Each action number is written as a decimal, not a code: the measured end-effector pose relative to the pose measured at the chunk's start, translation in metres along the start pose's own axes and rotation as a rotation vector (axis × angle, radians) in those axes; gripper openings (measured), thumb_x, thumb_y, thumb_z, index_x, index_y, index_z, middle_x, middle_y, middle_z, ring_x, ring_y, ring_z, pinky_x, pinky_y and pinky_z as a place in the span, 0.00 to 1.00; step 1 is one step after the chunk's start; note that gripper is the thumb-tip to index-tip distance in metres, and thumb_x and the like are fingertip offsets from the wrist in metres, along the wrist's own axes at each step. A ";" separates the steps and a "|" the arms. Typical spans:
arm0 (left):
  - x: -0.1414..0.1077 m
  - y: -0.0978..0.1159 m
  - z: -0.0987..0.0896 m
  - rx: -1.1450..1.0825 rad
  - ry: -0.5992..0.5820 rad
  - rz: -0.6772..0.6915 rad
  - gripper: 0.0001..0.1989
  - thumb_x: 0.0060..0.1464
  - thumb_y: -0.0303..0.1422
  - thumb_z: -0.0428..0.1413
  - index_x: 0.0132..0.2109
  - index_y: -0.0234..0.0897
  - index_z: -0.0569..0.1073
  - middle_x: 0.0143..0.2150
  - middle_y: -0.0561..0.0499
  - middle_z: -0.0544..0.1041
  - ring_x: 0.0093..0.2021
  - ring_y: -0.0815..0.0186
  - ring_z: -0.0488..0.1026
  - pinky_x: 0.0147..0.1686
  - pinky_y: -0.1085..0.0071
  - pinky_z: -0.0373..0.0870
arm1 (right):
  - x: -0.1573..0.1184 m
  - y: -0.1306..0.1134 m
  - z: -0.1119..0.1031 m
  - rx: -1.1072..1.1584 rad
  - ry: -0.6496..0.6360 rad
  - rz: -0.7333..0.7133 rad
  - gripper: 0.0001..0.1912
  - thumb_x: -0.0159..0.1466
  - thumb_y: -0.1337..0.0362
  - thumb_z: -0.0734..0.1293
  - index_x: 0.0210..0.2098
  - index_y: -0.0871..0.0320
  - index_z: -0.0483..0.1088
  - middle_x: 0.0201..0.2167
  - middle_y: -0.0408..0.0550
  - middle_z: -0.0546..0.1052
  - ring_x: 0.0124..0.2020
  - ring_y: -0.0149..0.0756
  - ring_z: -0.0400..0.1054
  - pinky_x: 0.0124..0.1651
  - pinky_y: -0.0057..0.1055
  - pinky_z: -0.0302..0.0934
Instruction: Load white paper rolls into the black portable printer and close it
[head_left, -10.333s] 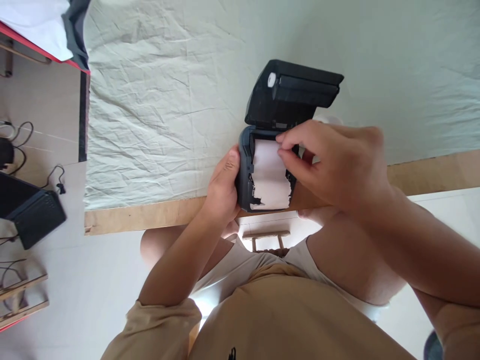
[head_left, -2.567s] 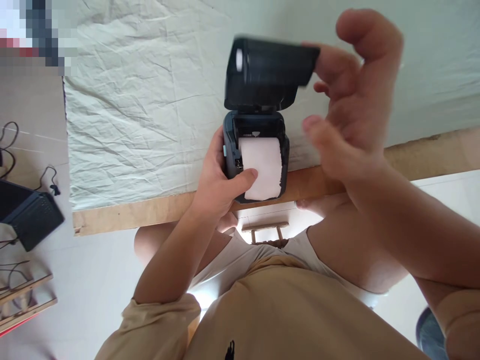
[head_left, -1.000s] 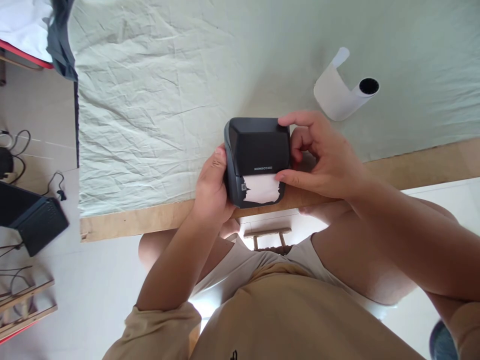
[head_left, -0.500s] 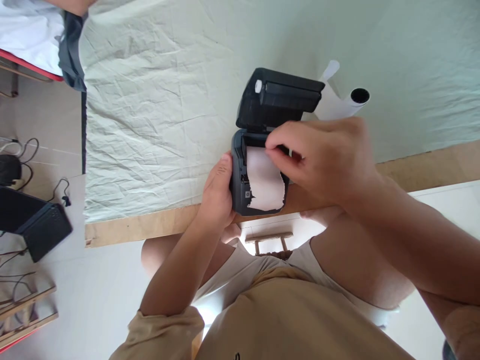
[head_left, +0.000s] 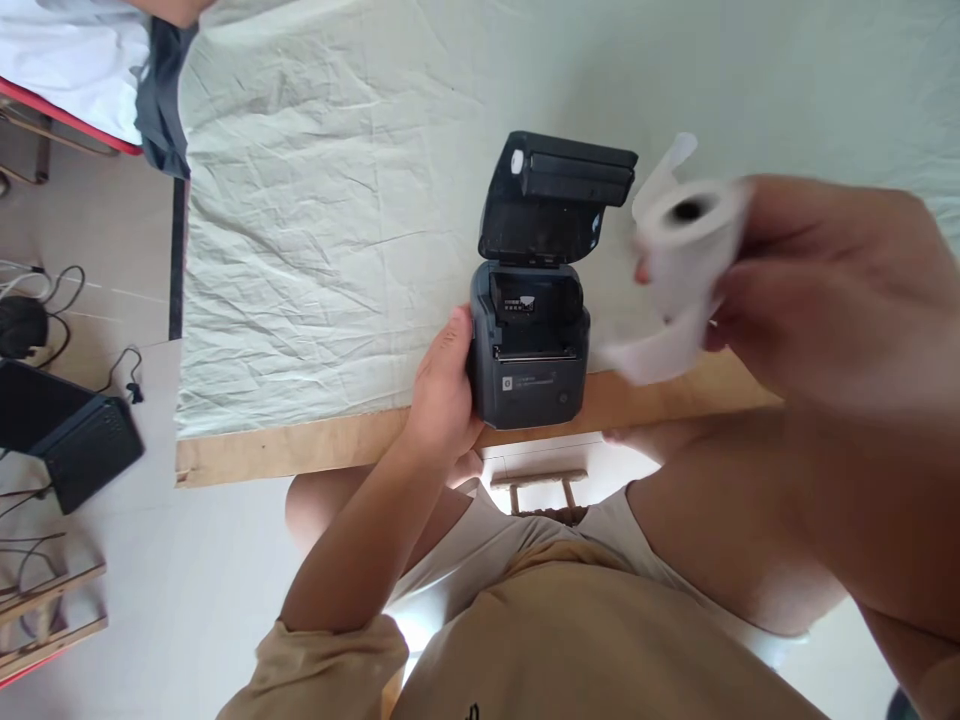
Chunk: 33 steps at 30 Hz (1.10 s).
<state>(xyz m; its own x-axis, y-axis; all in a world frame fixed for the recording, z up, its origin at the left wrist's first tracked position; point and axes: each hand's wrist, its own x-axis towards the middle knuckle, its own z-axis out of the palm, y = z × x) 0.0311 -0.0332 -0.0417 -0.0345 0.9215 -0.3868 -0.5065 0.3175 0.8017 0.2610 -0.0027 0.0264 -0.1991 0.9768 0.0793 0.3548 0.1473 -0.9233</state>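
Monitoring from afar, I see the left hand (head_left: 442, 385) clasping the left side of a dark, round-cornered plastic printer (head_left: 534, 345) over the pale wooden table edge (head_left: 292, 455) — its black hinged lid (head_left: 559, 185) stands raised. The right hand (head_left: 817, 300), blurred, pinches a white paper roll (head_left: 694, 265) just right of the printer, above the pale green cloth (head_left: 322, 250) — whether the white strip (head_left: 664, 178) behind belongs to that roll, I cannot tell.
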 end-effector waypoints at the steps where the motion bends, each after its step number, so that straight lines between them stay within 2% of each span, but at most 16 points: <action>1: 0.000 0.001 0.001 -0.002 -0.014 -0.005 0.18 0.64 0.53 0.70 0.43 0.43 0.84 0.39 0.50 0.89 0.60 0.47 0.89 0.57 0.55 0.88 | 0.001 0.011 -0.003 0.074 0.058 0.037 0.05 0.69 0.56 0.69 0.38 0.47 0.76 0.33 0.47 0.77 0.30 0.41 0.71 0.27 0.40 0.61; 3: 0.001 0.002 0.002 0.008 -0.039 -0.010 0.20 0.65 0.55 0.69 0.43 0.43 0.83 0.39 0.49 0.89 0.62 0.44 0.88 0.58 0.52 0.88 | 0.005 0.034 -0.002 0.189 0.097 0.082 0.11 0.70 0.48 0.68 0.43 0.47 0.73 0.44 0.50 0.80 0.36 0.43 0.75 0.29 0.42 0.66; 4: 0.002 0.003 0.003 0.016 -0.047 -0.010 0.21 0.65 0.57 0.68 0.44 0.43 0.83 0.40 0.48 0.89 0.62 0.44 0.88 0.58 0.51 0.88 | 0.007 0.045 0.000 0.203 0.116 0.089 0.14 0.68 0.46 0.71 0.43 0.47 0.72 0.45 0.50 0.80 0.35 0.42 0.74 0.29 0.41 0.67; 6: 0.002 0.005 0.003 0.026 -0.054 -0.003 0.22 0.66 0.58 0.67 0.43 0.44 0.82 0.40 0.48 0.89 0.63 0.43 0.87 0.58 0.50 0.88 | 0.008 0.057 0.008 0.139 0.156 0.068 0.19 0.62 0.47 0.78 0.41 0.48 0.69 0.40 0.47 0.78 0.32 0.40 0.71 0.30 0.41 0.67; 9: 0.003 0.006 0.003 0.033 -0.057 -0.003 0.21 0.66 0.57 0.67 0.43 0.44 0.82 0.40 0.49 0.89 0.63 0.43 0.87 0.58 0.50 0.88 | 0.004 0.054 0.018 -0.082 0.108 -0.036 0.20 0.65 0.47 0.78 0.37 0.49 0.67 0.34 0.45 0.77 0.33 0.42 0.73 0.37 0.45 0.72; 12: 0.003 0.005 0.002 0.037 -0.038 0.005 0.20 0.66 0.55 0.67 0.44 0.43 0.83 0.40 0.49 0.89 0.62 0.45 0.88 0.58 0.53 0.88 | 0.001 0.044 0.020 -0.249 0.013 -0.134 0.17 0.71 0.46 0.73 0.38 0.48 0.67 0.37 0.47 0.79 0.40 0.48 0.77 0.47 0.53 0.76; 15: 0.002 0.004 0.002 0.049 -0.015 0.028 0.20 0.67 0.55 0.66 0.44 0.43 0.84 0.42 0.49 0.90 0.61 0.47 0.88 0.58 0.55 0.87 | 0.005 0.047 0.016 -0.372 0.002 -0.167 0.17 0.71 0.44 0.72 0.40 0.48 0.68 0.43 0.52 0.81 0.46 0.55 0.79 0.52 0.58 0.76; 17: 0.002 0.004 0.002 0.052 -0.028 0.033 0.21 0.67 0.56 0.65 0.45 0.43 0.83 0.43 0.48 0.90 0.63 0.46 0.88 0.59 0.54 0.87 | 0.011 0.056 0.013 -0.422 0.016 -0.169 0.16 0.71 0.45 0.74 0.44 0.48 0.70 0.47 0.55 0.81 0.51 0.58 0.79 0.54 0.58 0.76; 19: 0.003 0.004 0.001 0.052 -0.057 0.024 0.21 0.66 0.57 0.66 0.44 0.43 0.82 0.44 0.47 0.90 0.65 0.43 0.87 0.60 0.50 0.87 | 0.016 0.065 0.013 -0.460 0.025 -0.152 0.14 0.71 0.49 0.74 0.49 0.47 0.72 0.49 0.54 0.82 0.53 0.56 0.79 0.56 0.55 0.77; 23: 0.003 0.004 0.002 0.040 -0.078 0.024 0.22 0.63 0.58 0.67 0.41 0.44 0.81 0.43 0.46 0.89 0.66 0.39 0.85 0.60 0.47 0.88 | 0.016 0.068 0.015 -0.508 0.010 -0.115 0.22 0.71 0.52 0.76 0.62 0.43 0.75 0.42 0.48 0.84 0.45 0.52 0.81 0.52 0.52 0.79; 26: 0.003 0.004 0.004 0.024 -0.073 0.034 0.22 0.65 0.58 0.66 0.42 0.43 0.82 0.42 0.46 0.89 0.67 0.39 0.85 0.60 0.47 0.88 | 0.008 0.055 0.002 -0.496 0.055 -0.204 0.28 0.67 0.51 0.79 0.65 0.45 0.76 0.51 0.52 0.87 0.52 0.55 0.84 0.55 0.55 0.80; 27: 0.002 0.004 0.004 0.020 -0.076 0.039 0.23 0.66 0.59 0.65 0.42 0.43 0.83 0.41 0.46 0.89 0.66 0.39 0.85 0.60 0.47 0.88 | 0.005 0.050 -0.006 -0.487 0.125 -0.259 0.27 0.68 0.51 0.79 0.64 0.46 0.77 0.53 0.53 0.87 0.54 0.55 0.84 0.57 0.54 0.79; 29: 0.002 0.005 0.004 0.021 -0.088 0.043 0.23 0.68 0.59 0.63 0.43 0.43 0.83 0.41 0.46 0.89 0.66 0.40 0.86 0.59 0.49 0.88 | 0.003 0.047 -0.026 -0.482 0.345 -0.368 0.17 0.73 0.55 0.75 0.60 0.47 0.81 0.51 0.53 0.87 0.53 0.50 0.84 0.56 0.50 0.77; 30: 0.002 0.005 0.004 0.031 -0.096 0.035 0.23 0.68 0.59 0.63 0.43 0.43 0.83 0.42 0.46 0.89 0.66 0.41 0.86 0.59 0.49 0.88 | 0.005 0.049 -0.035 -0.497 0.426 -0.377 0.16 0.74 0.57 0.73 0.59 0.48 0.82 0.52 0.53 0.87 0.53 0.49 0.84 0.54 0.49 0.76; 31: 0.002 0.005 0.003 0.042 -0.100 0.026 0.23 0.69 0.58 0.63 0.43 0.44 0.83 0.42 0.46 0.89 0.65 0.41 0.86 0.59 0.50 0.88 | 0.008 0.054 -0.043 -0.518 0.455 -0.340 0.17 0.73 0.59 0.73 0.61 0.48 0.82 0.55 0.53 0.86 0.54 0.48 0.83 0.53 0.48 0.76; 33: 0.003 0.006 0.002 0.052 -0.094 0.025 0.22 0.69 0.57 0.63 0.43 0.44 0.83 0.42 0.47 0.90 0.65 0.43 0.86 0.59 0.52 0.88 | 0.017 0.070 -0.052 -0.557 0.394 -0.158 0.26 0.68 0.60 0.78 0.65 0.48 0.81 0.64 0.58 0.82 0.56 0.49 0.82 0.52 0.47 0.77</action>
<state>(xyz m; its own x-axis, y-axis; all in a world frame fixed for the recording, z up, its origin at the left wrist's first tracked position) 0.0297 -0.0286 -0.0370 0.0359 0.9454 -0.3239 -0.4606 0.3033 0.8342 0.3300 0.0322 -0.0169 0.0220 0.9053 0.4242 0.7851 0.2470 -0.5680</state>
